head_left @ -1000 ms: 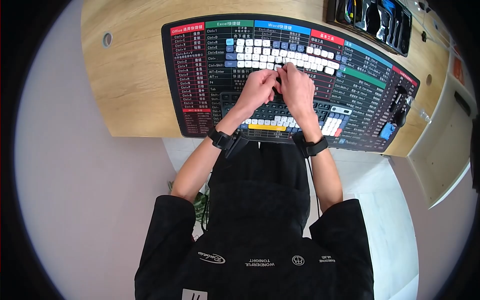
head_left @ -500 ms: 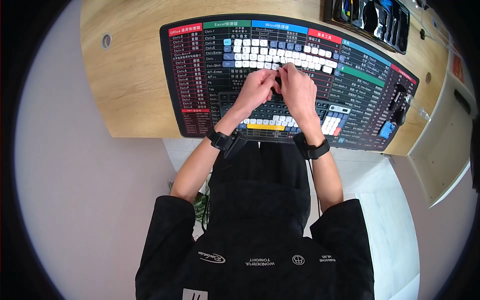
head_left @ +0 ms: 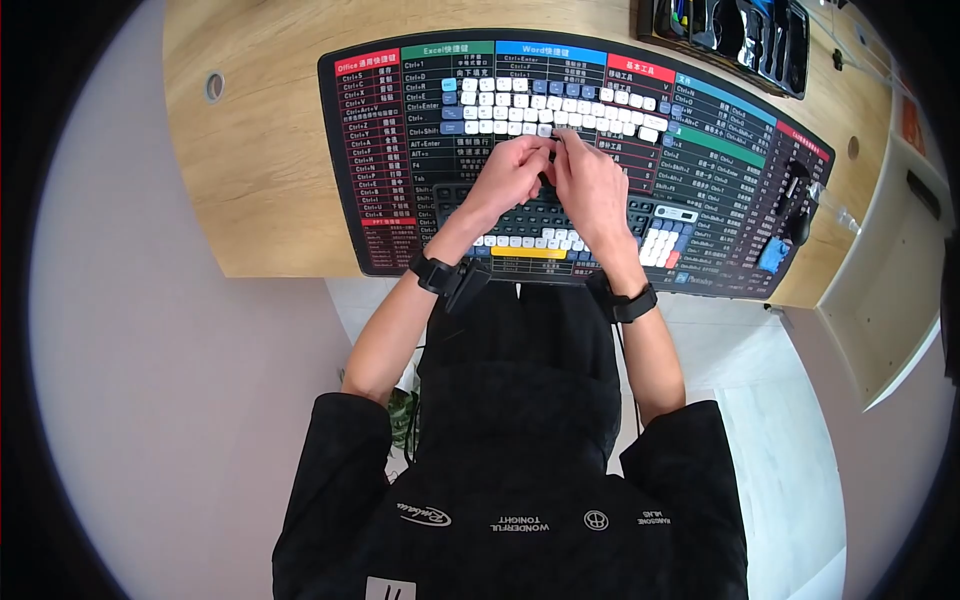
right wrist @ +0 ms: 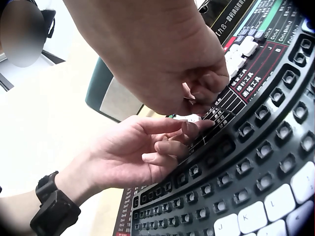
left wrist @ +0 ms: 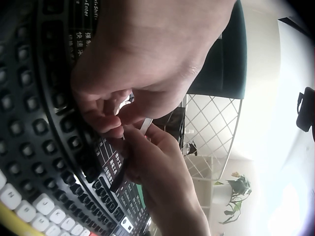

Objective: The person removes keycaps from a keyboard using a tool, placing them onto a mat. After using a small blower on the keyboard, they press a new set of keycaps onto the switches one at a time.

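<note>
Both hands meet over the back edge of a dark keyboard point(head_left: 520, 215), most of its upper switches bare. My right hand point(head_left: 592, 190) pinches a thin tool point(left wrist: 146, 126), pale at one end, with a dark length point(left wrist: 118, 180) showing past the fingers in the left wrist view. My left hand point(head_left: 512, 180) has its fingertips against the right hand's. A small white piece point(left wrist: 125, 103) shows between its curled fingers and thumb, mostly hidden. White and blue-grey keycaps point(head_left: 550, 105) lie in rows on the mat just beyond the hands.
A printed shortcut desk mat point(head_left: 370, 160) lies under the keyboard. White keycaps point(head_left: 515, 241) and a yellow space bar point(head_left: 527, 253) sit on its near rows. A black compartment tray point(head_left: 725, 40) stands back right. A dark mouse point(head_left: 796, 212) and blue object point(head_left: 773, 254) are right.
Both hands stay together over the same spot with only slight finger shifts. The tray and mat sit slightly further left in the head view.
</note>
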`<act>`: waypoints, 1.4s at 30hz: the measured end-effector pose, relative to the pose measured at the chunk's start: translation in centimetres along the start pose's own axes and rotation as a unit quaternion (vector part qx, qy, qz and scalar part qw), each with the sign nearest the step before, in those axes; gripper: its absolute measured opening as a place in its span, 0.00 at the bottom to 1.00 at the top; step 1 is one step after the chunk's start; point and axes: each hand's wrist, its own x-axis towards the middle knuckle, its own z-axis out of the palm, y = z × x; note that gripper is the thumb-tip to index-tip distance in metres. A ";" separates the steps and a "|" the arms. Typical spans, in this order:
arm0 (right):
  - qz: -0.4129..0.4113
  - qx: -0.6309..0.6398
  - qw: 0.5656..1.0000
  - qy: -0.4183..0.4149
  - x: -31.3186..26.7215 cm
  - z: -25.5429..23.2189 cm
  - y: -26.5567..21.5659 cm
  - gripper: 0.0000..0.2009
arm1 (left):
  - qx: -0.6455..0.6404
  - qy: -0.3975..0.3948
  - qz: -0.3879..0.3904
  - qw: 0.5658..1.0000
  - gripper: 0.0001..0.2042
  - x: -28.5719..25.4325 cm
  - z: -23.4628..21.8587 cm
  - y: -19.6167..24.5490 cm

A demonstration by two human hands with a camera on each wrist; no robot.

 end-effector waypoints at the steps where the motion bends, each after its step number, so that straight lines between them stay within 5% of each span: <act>1: 0.000 0.000 1.000 0.000 0.0 0.0 0.0 0.07 | -0.001 0.000 -0.001 1.000 0.16 0.0 0.0 0.0; 12: -0.019 -0.030 0.998 0.045 1.5 -0.5 -0.7 0.17 | -0.024 -0.004 0.020 1.000 0.13 -0.6 -0.1 -0.3; 25: -0.001 -0.037 0.999 0.024 2.0 0.0 -0.7 0.17 | -0.045 -0.003 0.027 0.999 0.11 -0.6 -0.1 -0.6; 31: -0.041 -0.004 0.994 0.102 0.0 -1.3 -0.5 0.12 | -0.027 0.036 0.082 0.996 0.10 -2.1 0.1 -0.5; 35: 0.062 0.157 0.986 0.018 -3.8 -3.5 0.3 0.11 | 0.019 0.041 0.120 0.992 0.08 -4.9 0.5 -3.3; 37: 0.106 0.355 0.929 0.014 -6.2 -2.4 2.0 0.14 | 0.149 0.089 0.130 0.976 0.06 -6.7 0.9 -5.0; 39: 0.108 0.389 0.915 -0.008 -8.5 -1.4 3.5 0.16 | 0.181 0.097 0.120 0.971 0.07 -8.3 1.5 -6.0; 42: 0.107 0.427 0.898 0.007 -11.2 -0.1 4.6 0.14 | 0.344 0.112 0.207 0.909 0.15 -9.5 2.2 -7.3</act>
